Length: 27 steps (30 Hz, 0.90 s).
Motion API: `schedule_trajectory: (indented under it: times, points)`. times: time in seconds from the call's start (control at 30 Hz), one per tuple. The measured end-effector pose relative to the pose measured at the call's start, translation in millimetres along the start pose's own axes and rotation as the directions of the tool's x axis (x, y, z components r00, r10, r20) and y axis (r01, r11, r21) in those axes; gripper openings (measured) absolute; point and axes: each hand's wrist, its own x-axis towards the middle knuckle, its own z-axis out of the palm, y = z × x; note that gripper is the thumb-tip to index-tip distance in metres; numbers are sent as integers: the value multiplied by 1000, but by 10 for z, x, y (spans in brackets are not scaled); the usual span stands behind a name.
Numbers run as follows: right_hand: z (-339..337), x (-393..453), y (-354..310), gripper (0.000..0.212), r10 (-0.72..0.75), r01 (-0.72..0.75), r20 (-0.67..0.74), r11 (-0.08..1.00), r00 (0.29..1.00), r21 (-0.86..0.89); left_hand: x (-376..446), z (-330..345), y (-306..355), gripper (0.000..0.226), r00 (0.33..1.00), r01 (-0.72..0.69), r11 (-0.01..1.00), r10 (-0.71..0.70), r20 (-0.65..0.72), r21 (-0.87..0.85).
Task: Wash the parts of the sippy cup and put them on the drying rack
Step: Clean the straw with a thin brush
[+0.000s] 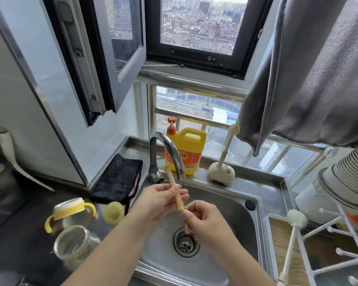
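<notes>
Over the steel sink (225, 205), my left hand (159, 200) grips a pale yellowish straw (172, 182) that slants up towards the tap (167, 153). My right hand (203, 219) pinches something thin at the straw's lower end; what it is stays hidden by the fingers. On the dark counter to the left stand the yellow two-handled lid part (70, 212), the clear cup body (74, 244) and a small yellow round piece (113, 212). The white drying rack (337, 254) sits at the right of the sink.
A yellow detergent bottle (186, 149) and a brush in a cream holder (221, 170) stand behind the sink. A white brush (293, 228) leans on the rack. A black cloth (118, 178) lies left of the tap. A grey towel (310, 79) hangs above right.
</notes>
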Motion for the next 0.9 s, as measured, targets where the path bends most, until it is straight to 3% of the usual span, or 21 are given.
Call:
schedule_trajectory:
  times: [0.13,0.23,0.43,0.57,0.7,0.8,0.9]
  points:
    - [-82,-89,11,13,-33,32,78,999,996,16,24,-107,125,19,999,-40,997,41,13,-65]
    - [-40,-70,42,13,-6,8,-45,1000,999,27,-54,3,56,21,995,-47,999,44,86,28]
    - [-23,-45,42,19,-68,60,-167,997,984,-52,-77,28,-11,14,991,-116,972,97,97,207]
    - [-28,-101,55,21,-131,113,-119,983,984,-147,-95,31,10,11,994,-106,985,102,38,139]
    - [-71,-183,76,23,-78,73,-29,986,997,-148,2,-58,153,13,987,-137,990,135,-83,-22]
    - [-90,-127,34,18,-90,76,-75,984,993,-163,-10,-9,93,14,993,-105,994,104,-54,-16]
    - [-57,-81,-18,32,-101,89,-44,973,994,-211,-32,52,8,13,996,-83,996,83,-22,23]
